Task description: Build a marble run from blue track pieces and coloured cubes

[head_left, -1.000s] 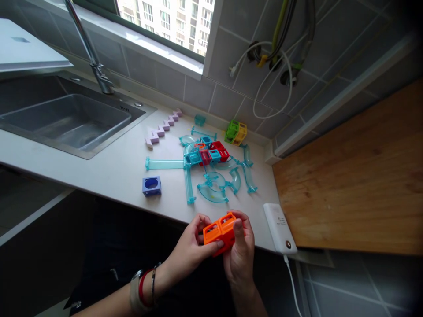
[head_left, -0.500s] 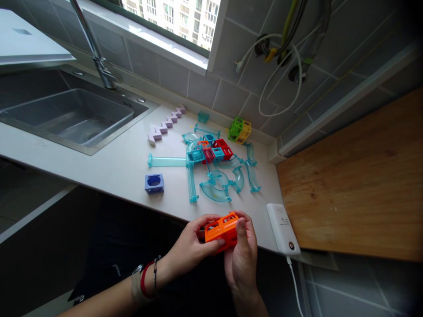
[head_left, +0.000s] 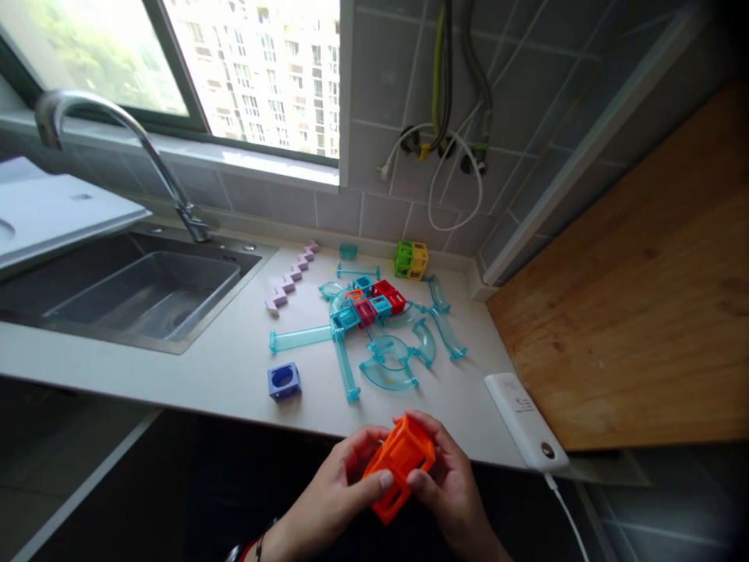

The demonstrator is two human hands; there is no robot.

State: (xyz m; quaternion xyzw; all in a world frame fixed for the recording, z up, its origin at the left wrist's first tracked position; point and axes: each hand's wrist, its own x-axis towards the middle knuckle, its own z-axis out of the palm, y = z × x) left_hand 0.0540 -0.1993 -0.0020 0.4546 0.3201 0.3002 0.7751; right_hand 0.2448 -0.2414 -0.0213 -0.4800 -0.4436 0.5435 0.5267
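Both hands hold an orange plastic toy block piece [head_left: 403, 457] with open window-like sides, just in front of the counter's edge. My left hand [head_left: 351, 476] is closed on its left side, thumb on the near face. From the right, my right hand [head_left: 448, 476] grips it with the thumb near its lower corner. Beyond them lie translucent teal track pieces [head_left: 389, 375], some curved and some straight. Red cube frames [head_left: 389, 297] and teal ones sit heaped among the tracks. Nearer the left stands a blue cube with a round hole [head_left: 284, 381].
A lilac zigzag piece [head_left: 292, 278] lies near the sink [head_left: 193, 336]. Green and yellow cube frames [head_left: 410, 259] stand by the back wall. A white power bank [head_left: 523, 421] with a cable rests at the right, beside a wooden board [head_left: 632, 312].
The orange block has been turned from lying sideways to a steeper, upright slant between both hands. The camera view has tilted up, showing more of the window.
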